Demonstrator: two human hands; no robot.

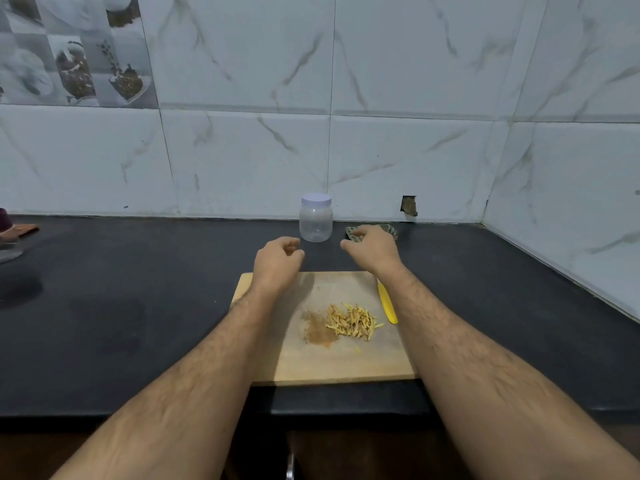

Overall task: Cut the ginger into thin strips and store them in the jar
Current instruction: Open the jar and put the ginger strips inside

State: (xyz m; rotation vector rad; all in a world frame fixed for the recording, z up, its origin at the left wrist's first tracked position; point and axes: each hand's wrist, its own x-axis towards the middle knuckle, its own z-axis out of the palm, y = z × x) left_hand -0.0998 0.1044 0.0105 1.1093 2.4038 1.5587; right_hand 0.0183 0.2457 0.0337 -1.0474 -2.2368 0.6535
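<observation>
**Both hands held out toward the lidded jar, ginger strips heaped on the board**

A wooden cutting board [332,362] lies near the front edge of the black countertop [138,306]; a heap of thin ginger strips [353,321] sits in the middle of the board, with a brownish smear of scrapings [317,332] touching the heap on its left side and one stray strip just in front of it; a knife with a yellow handle [387,303] lies along the board's right edge, its blade mostly hidden under the right forearm.

The jar [316,218], clear plastic with a pale lid screwed on top, stands upright at the back edge of the countertop, close against the marble-patterned wall tiles [398,81]; nothing shows inside it.

The left hand [277,259] hangs past the board's far edge, just in front and to the left of the jar, fingers loosely curled and holding nothing; the right hand [372,247] is just to the right of the jar, fingers relaxed and spread downward over a patterned cloth [389,230] that lies at the back edge; whether the fingertips touch the cloth cannot be told; the two hands are apart, with the jar between and beyond them.

At the far left edge of the countertop a glass container [8,244] is partly in view.
</observation>
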